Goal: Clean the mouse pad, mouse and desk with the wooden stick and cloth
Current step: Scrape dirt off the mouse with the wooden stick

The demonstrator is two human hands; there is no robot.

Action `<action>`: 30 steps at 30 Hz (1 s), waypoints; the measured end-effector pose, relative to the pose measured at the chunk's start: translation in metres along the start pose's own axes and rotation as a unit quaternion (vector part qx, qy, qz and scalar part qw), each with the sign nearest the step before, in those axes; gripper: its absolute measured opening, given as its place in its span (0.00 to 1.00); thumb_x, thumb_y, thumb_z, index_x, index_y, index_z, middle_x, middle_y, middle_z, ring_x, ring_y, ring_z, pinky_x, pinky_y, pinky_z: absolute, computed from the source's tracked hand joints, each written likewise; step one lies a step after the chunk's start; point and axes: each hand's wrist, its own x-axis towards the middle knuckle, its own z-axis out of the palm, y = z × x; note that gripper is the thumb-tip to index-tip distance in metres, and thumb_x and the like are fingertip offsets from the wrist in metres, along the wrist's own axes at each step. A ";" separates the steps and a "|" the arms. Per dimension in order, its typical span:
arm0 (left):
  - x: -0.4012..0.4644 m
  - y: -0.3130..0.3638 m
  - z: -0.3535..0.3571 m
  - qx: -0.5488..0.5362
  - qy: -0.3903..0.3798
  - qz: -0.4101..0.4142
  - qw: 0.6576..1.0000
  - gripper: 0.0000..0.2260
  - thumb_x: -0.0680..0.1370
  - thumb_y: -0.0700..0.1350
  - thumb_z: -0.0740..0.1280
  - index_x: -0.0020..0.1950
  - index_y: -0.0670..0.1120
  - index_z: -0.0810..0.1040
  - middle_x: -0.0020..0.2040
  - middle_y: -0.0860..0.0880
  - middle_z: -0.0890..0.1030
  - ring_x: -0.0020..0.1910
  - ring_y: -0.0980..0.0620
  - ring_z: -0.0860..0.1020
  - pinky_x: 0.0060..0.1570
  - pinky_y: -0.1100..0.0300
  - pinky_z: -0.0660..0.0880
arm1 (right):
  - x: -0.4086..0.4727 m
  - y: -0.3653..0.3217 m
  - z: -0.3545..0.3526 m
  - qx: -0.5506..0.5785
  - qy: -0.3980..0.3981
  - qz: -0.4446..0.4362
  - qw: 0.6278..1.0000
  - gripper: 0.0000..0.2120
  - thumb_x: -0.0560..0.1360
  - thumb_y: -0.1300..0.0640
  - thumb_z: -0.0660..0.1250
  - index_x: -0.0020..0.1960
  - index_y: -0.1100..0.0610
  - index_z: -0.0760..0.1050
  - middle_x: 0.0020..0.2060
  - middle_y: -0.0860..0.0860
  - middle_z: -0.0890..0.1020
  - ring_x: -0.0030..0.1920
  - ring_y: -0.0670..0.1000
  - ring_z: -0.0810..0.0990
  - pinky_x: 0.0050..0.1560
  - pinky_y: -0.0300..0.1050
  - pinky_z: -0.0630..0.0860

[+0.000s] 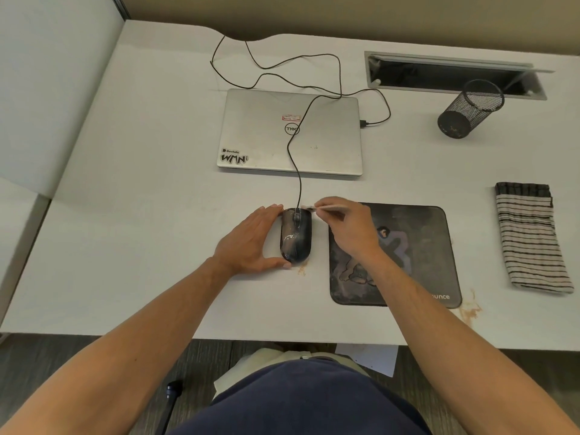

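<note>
A black corded computer mouse [296, 235] is seen on the white surface [125, 215], just left of the dark rectangular mouse pad [417, 246], its long axis running toward and away from the person, the cable leading off over the closed silver laptop [290, 133]. The left hand [251, 240] is laid flat against the mouse's left flank, fingers extended and thumb curled round the near end; the grip is open and bracing, not clenched. The right hand [348, 227] is pinched shut on a thin pale wooden stick [326, 208], held roughly crosswise to the mouse's axis, its tip pointing left and reaching the far right corner of the mouse; actual contact cannot be told. What seems a bit of grime is noted at the tip. The right hand is judged the working one, the mouse lying just to its left; the next stroke is likely to follow the seams on the far end. A folded striped grey-and-black cloth [530, 240] lies untouched well to the right, beyond the pad. Brown stains are noted by the mouse's near end and off the pad's near right corner. Legible writing: "Devfolio" and "WMN" stickers on the laptop lid, a round logo read upside down, and "unce" on the pad, the rest hidden by the forearm. A black mesh pen cup [470, 109] lies tipped over at far right.
</note>
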 end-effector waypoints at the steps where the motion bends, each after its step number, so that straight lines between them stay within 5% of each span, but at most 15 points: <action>1: 0.000 0.000 0.000 0.000 0.000 -0.001 1.000 0.51 0.65 0.71 0.70 0.77 0.43 0.58 0.76 0.46 0.63 0.75 0.47 0.60 0.75 0.56 0.52 | -0.004 0.002 -0.001 0.002 -0.001 -0.010 1.000 0.06 0.75 0.60 0.71 0.51 0.58 0.83 0.46 0.47 0.84 0.45 0.40 0.80 0.51 0.30 0.75; 11: -0.001 0.002 0.000 0.012 0.002 0.017 1.000 0.51 0.66 0.70 0.69 0.77 0.42 0.57 0.76 0.44 0.63 0.75 0.46 0.61 0.75 0.55 0.53 | -0.017 0.008 -0.005 0.068 0.000 0.017 0.998 0.05 0.75 0.62 0.71 0.50 0.58 0.83 0.43 0.45 0.84 0.46 0.45 0.82 0.53 0.46 0.79; 21: -0.002 0.003 -0.001 0.016 0.002 0.016 1.000 0.51 0.66 0.70 0.70 0.77 0.42 0.56 0.76 0.45 0.63 0.75 0.47 0.60 0.74 0.58 0.51 | -0.038 0.002 -0.013 0.016 -0.034 -0.031 0.999 0.05 0.75 0.61 0.71 0.50 0.58 0.83 0.41 0.45 0.82 0.41 0.38 0.78 0.42 0.28 0.71; 26: -0.001 0.002 -0.001 0.018 -0.004 0.016 1.000 0.51 0.66 0.70 0.70 0.77 0.42 0.56 0.76 0.45 0.63 0.75 0.47 0.60 0.75 0.57 0.52 | -0.047 -0.001 -0.035 -0.012 -0.138 -0.010 0.990 0.05 0.74 0.60 0.71 0.49 0.54 0.84 0.41 0.42 0.84 0.42 0.41 0.79 0.42 0.32 0.74; 30: 0.000 0.000 0.000 0.018 -0.009 0.014 1.000 0.51 0.66 0.71 0.69 0.78 0.43 0.55 0.76 0.45 0.62 0.75 0.47 0.60 0.75 0.54 0.53 | -0.033 -0.008 -0.040 -0.017 -0.095 -0.043 0.994 0.05 0.74 0.61 0.71 0.49 0.56 0.84 0.43 0.47 0.85 0.44 0.44 0.80 0.47 0.37 0.77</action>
